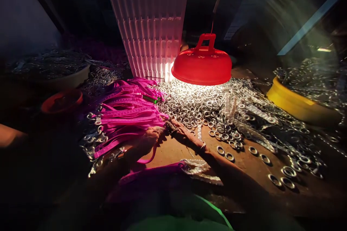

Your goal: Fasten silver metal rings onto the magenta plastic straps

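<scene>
My left hand [153, 138] is closed round a pink strap, whose loose end [150, 158] curls down below the fingers. My right hand [184, 134] meets it from the right, fingertips close together. Something small and dark [171, 127] shows at those fingertips; its kind is too dim to make out. Left of my hands lies a thick pile of pink straps [121, 117], with silver metal clasps [93, 135] at their left ends. Behind and to the right spreads a heap of silver rings [187, 103].
A red lamp [202, 65] hangs low over the rings. Behind stands a ribbed translucent panel [151, 25]. A yellow basin [294, 103] of metal pieces is at the right, a red dish [62, 101] at the left. Braided pale strips [199, 169] lie at the brown table's [173, 151] front.
</scene>
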{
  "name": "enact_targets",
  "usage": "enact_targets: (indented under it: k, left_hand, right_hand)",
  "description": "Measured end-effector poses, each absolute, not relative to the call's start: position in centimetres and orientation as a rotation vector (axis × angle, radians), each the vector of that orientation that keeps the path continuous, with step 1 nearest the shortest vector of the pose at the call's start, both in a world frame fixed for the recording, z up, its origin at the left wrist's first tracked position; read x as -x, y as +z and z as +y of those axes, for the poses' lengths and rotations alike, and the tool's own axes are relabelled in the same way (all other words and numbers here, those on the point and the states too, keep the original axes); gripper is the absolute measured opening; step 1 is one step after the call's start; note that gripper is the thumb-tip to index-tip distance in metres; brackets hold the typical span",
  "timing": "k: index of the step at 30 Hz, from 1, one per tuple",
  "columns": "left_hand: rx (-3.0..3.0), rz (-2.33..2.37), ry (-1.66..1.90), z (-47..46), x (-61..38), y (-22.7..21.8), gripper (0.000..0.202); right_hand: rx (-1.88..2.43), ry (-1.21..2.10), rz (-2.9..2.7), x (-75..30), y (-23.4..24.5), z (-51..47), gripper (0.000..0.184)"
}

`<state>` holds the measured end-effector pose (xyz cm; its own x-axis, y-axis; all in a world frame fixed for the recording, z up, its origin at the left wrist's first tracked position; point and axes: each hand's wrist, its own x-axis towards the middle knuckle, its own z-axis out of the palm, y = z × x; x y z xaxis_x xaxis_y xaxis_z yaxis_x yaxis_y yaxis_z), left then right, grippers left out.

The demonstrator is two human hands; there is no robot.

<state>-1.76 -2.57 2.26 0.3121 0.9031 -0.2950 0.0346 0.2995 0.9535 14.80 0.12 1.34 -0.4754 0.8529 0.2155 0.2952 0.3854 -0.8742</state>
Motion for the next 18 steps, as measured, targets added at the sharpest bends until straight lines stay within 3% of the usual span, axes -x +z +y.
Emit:
enact_targets:
  k: [7, 12, 18]
  left_hand:
    - [-1.167, 1.172, 0.514, -5.0, 2.1, 7.1, 0.028]
    - [-1.166, 0.996, 0.380, -9.5, 2.2, 5.4, 0.038]
    - [-1.044, 0.869, 0.494, -13.0, 1.4, 4.0, 0.051]
  right_hand:
    - [1.059, 0.980, -2.329, -16.5, 4.3, -6.4, 0.024]
    - [1.145, 0.904, -2.398, -17.5, 3.4, -12.4, 0.027]
    - [1.255, 1.572, -1.844, -17.2, 1.6, -15.0, 0.028]
